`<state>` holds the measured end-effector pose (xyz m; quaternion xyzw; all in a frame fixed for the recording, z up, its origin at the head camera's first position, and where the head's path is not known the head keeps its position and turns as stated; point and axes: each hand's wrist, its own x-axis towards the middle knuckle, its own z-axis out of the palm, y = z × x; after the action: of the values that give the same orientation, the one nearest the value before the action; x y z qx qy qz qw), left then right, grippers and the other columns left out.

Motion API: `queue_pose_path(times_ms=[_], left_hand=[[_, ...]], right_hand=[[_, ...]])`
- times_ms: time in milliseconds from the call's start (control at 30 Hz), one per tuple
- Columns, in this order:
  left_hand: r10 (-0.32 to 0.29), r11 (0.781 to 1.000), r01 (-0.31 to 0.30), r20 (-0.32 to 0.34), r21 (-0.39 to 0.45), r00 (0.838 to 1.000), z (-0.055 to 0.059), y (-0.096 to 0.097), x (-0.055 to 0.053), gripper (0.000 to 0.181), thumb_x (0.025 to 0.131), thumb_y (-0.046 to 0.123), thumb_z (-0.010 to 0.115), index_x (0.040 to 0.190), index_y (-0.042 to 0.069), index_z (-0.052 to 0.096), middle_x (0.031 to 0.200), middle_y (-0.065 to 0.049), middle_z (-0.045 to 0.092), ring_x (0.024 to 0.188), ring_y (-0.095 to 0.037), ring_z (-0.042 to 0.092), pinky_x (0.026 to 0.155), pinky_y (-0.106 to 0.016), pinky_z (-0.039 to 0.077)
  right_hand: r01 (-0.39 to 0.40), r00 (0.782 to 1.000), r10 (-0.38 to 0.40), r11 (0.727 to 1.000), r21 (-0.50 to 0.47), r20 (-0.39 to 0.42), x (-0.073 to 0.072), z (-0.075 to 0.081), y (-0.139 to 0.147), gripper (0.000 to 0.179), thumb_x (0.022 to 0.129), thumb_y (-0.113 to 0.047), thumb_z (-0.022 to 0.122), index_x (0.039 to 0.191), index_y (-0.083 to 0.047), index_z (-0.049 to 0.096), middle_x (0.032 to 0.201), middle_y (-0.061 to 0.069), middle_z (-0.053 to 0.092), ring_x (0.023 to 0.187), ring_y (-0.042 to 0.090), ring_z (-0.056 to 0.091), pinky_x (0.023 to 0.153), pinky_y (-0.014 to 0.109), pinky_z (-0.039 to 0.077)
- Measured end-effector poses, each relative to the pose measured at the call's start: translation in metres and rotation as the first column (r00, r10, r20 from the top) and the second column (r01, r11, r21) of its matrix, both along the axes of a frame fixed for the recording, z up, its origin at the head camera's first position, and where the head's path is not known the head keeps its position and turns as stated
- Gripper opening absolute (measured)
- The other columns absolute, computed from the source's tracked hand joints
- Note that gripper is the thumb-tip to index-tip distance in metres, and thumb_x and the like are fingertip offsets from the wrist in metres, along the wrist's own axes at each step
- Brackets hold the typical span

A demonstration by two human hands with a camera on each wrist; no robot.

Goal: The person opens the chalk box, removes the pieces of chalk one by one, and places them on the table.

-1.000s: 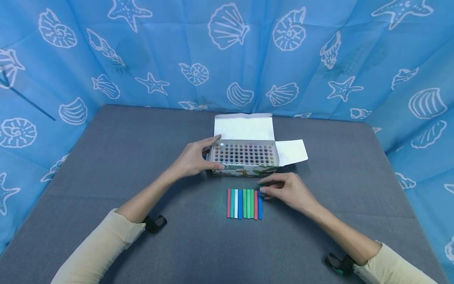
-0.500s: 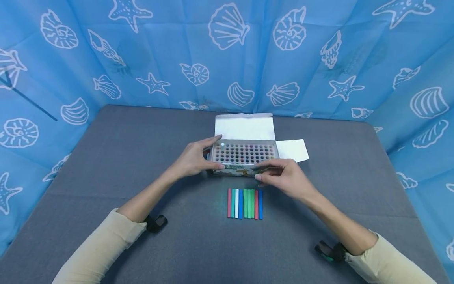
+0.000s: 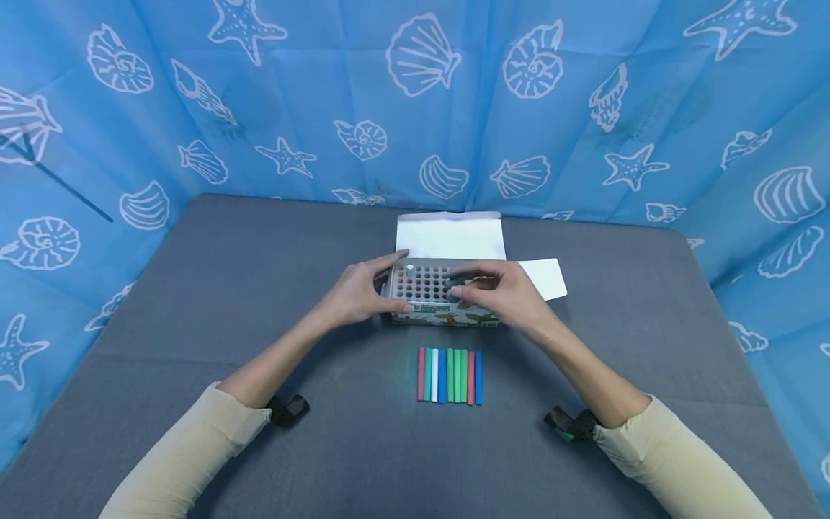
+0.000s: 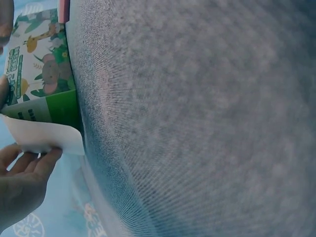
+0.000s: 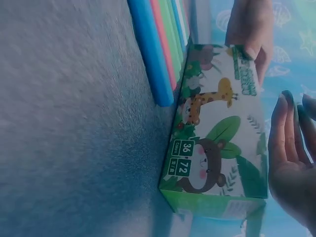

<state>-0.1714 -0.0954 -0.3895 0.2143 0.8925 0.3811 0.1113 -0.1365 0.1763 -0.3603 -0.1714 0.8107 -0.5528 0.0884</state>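
My left hand (image 3: 353,294) grips the left end of an open animal-printed chalk box (image 3: 447,318), thumb at the front edge and forefinger along the back. Its other fingers touch a white end flap (image 4: 47,136) in the left wrist view. My right hand (image 3: 509,292) is over the right half of the box's holed insert (image 3: 424,282). Thumb and fingertips pinch a dark greenish chalk stick (image 3: 452,295), mostly hidden by the fingers. One pale chalk (image 3: 410,269) pokes up from a hole at the back left. Several coloured chalk sticks (image 3: 434,375) lie side by side in front of the box.
The box's white lid (image 3: 450,238) stands folded back, and a side flap (image 3: 547,280) sticks out to the right. Grey cloth covers the table (image 3: 259,238). A blue curtain with shells (image 3: 311,86) hangs behind and at both sides.
My right hand has moved from the right end of the chalk row up and leftward over the box. The left hand keeps its hold on the box. The chalk row looks the same.
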Motion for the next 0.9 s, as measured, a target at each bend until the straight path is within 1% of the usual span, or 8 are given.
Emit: queue_pose_path(times_ms=[133, 233, 367, 467, 600, 767, 900], left_hand=[[0.004, 1.0, -0.004, 0.009, 0.015, 1.0, 0.0, 0.0, 0.0, 0.094, 0.077, 0.036, 0.087, 0.155, 0.022, 0.037, 0.149, -0.017, 0.047, 0.135, -0.034, 0.046, 0.107, -0.049, 0.043], [0.002, 0.999, -0.003, 0.028, 0.042, 1.0, -0.001, 0.001, 0.0, 0.093, 0.077, 0.034, 0.087, 0.155, 0.02, 0.038, 0.146, -0.017, 0.049, 0.134, -0.034, 0.047, 0.107, -0.046, 0.043], [-0.006, 0.997, 0.003, 0.039, 0.076, 0.999, -0.002, 0.001, 0.0, 0.093, 0.077, 0.031, 0.088, 0.154, 0.018, 0.038, 0.142, -0.017, 0.051, 0.133, -0.034, 0.049, 0.107, -0.043, 0.044], [-0.007, 0.997, 0.004, 0.036, 0.083, 0.999, -0.002, 0.001, 0.0, 0.092, 0.077, 0.031, 0.088, 0.154, 0.017, 0.038, 0.142, -0.017, 0.051, 0.133, -0.034, 0.048, 0.108, -0.042, 0.043], [-0.006, 0.996, 0.002, 0.043, 0.091, 0.999, -0.003, 0.001, 0.0, 0.092, 0.077, 0.03, 0.088, 0.154, 0.017, 0.038, 0.142, -0.018, 0.051, 0.133, -0.035, 0.048, 0.108, -0.042, 0.043], [-0.01, 0.997, 0.006, 0.048, 0.081, 0.999, -0.003, 0.001, 0.0, 0.092, 0.078, 0.031, 0.087, 0.154, 0.017, 0.038, 0.141, -0.017, 0.051, 0.132, -0.034, 0.05, 0.107, -0.042, 0.044], [-0.01, 0.994, 0.003, 0.066, 0.108, 0.998, -0.002, 0.001, -0.001, 0.092, 0.078, 0.027, 0.087, 0.154, 0.015, 0.037, 0.142, -0.018, 0.05, 0.133, -0.034, 0.049, 0.107, -0.041, 0.044]], right_hand=[[-0.004, 1.0, 0.004, 1.0, 0.023, -0.009, -0.012, -0.004, -0.006, 0.028, 0.093, -0.015, 0.072, 0.118, -0.003, 0.07, 0.1, 0.014, 0.073, 0.086, 0.025, 0.072, 0.074, 0.033, 0.058], [-0.014, 1.0, 0.014, 1.0, 0.007, 0.007, -0.018, -0.004, -0.009, 0.029, 0.093, -0.016, 0.072, 0.12, -0.003, 0.069, 0.101, 0.015, 0.073, 0.088, 0.027, 0.072, 0.076, 0.034, 0.058], [-0.029, 0.999, 0.029, 0.999, -0.017, 0.041, -0.026, -0.004, -0.015, 0.032, 0.094, -0.017, 0.071, 0.123, -0.004, 0.067, 0.108, 0.015, 0.071, 0.095, 0.027, 0.071, 0.082, 0.036, 0.057], [-0.033, 0.999, 0.033, 0.999, 0.022, 0.021, -0.033, -0.005, -0.021, 0.032, 0.093, -0.018, 0.071, 0.123, -0.005, 0.068, 0.11, 0.012, 0.072, 0.099, 0.023, 0.07, 0.085, 0.036, 0.057], [-0.022, 1.0, 0.023, 0.996, 0.087, -0.009, -0.039, -0.007, -0.028, 0.031, 0.093, -0.019, 0.072, 0.122, -0.009, 0.07, 0.109, 0.008, 0.073, 0.099, 0.019, 0.07, 0.086, 0.037, 0.056], [-0.029, 1.0, 0.028, 0.994, 0.108, 0.008, -0.045, -0.011, -0.034, 0.034, 0.093, -0.018, 0.071, 0.125, -0.007, 0.069, 0.112, 0.011, 0.072, 0.101, 0.022, 0.07, 0.086, 0.038, 0.056], [-0.034, 0.999, 0.038, 0.987, 0.156, -0.021, -0.05, -0.011, -0.038, 0.035, 0.093, -0.018, 0.071, 0.125, -0.005, 0.069, 0.112, 0.012, 0.073, 0.1, 0.024, 0.07, 0.087, 0.038, 0.056]])
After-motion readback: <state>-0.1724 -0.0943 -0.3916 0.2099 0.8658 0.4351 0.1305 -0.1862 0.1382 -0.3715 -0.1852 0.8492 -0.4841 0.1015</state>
